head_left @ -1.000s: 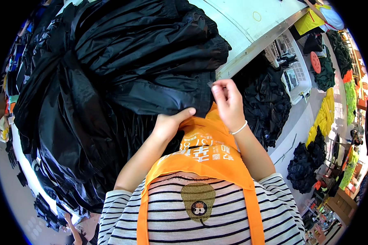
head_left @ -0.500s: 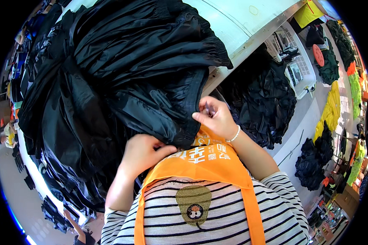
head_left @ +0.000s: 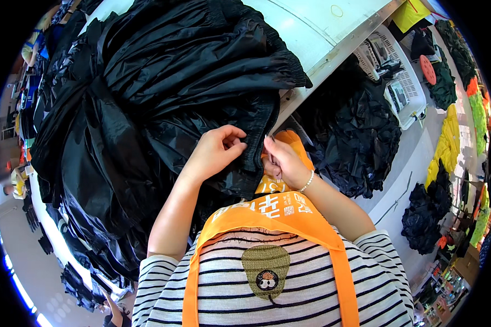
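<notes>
Where my fingers (head_left: 235, 143) curl in, the left hand (head_left: 215, 152) pinches the ribbed hem (head_left: 252, 147) of a black garment (head_left: 202, 82), thumb and fingertips closed on the fabric. My right hand (head_left: 285, 163) sits just beside it, fingers bent and closed at the same hem's edge, though I cannot tell whether they grip the cloth or something small between them. A bead bracelet (head_left: 307, 181) circles that wrist. Both hands meet at the near edge of the white worktop (head_left: 322, 32), where the garment hangs over the rim.

Outward from there, the garment lies on top of a big heap of glossy black clothing (head_left: 103, 163) that covers most of the worktop and spills down its left side. Under my hands I see my orange apron (head_left: 273, 212) over a striped shirt (head_left: 311, 294). To the right, below the worktop edge, another pile of black fabric (head_left: 360, 136) lies on the floor, with a white basket (head_left: 398, 71) of small items just beyond it. Further right, yellow pieces (head_left: 447, 147) and more dark bundles (head_left: 425, 218) lie well apart on the floor.
</notes>
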A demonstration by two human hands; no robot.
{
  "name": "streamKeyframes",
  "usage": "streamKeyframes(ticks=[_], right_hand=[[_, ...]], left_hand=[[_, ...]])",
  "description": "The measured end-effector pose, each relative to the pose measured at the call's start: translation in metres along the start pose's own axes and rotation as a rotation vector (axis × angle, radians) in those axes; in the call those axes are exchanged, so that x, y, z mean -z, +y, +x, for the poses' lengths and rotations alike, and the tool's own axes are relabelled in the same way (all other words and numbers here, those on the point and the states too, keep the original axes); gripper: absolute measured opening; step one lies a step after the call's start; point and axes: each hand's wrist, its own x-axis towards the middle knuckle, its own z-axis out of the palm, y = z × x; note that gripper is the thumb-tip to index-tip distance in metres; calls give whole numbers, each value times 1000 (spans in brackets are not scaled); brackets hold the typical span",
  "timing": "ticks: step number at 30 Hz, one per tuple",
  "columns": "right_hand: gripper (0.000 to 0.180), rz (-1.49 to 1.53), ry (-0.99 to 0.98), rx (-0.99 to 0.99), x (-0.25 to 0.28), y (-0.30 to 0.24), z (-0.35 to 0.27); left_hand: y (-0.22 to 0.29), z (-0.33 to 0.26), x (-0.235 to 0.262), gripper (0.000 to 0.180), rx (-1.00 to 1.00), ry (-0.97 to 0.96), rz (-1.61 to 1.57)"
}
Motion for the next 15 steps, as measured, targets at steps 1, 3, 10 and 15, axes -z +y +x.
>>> streamKeyframes(ticks=[1,3,10,15], right_hand=[[30,-18,84,14,-4,-5,2],[26,-69,183,59,-1,-5,8],[19,-177,173,279,-7,-17,-6],[22,-236,125,428,-21,-46,-13]], left_hand=[[3,0,-3,34,-5,9,17],[6,-1,-9,37,-13,35,150],[-3,12,18,20,-77,508,384],[20,17,21,33,-451,626,822]])
